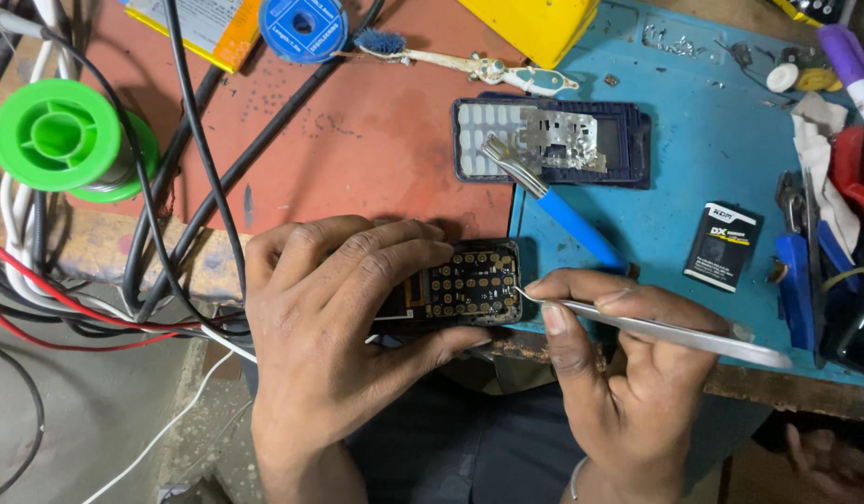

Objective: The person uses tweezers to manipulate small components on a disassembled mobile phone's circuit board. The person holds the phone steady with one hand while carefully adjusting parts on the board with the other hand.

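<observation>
Workbench [376, 140] | left grip [339, 317] clasps phone board [465, 280] | right grip [619, 373] pinches tweezers [656, 329]

A bright green plastic solder spool [63, 138] is sitting at the far left among black, white and red cables [96, 317]. A blue round wire reel [304, 26] is lying near the top edge, just beside a worn white toothbrush with blue bristles [451, 63]. A dark blue phone housing with a pale keypad and metal plate [550, 142] is resting at the edge of the blue work mat [693, 168], with a blue-handled tool [558, 207] leaning across it. A small black battery [723, 246] is lying on the mat.
</observation>
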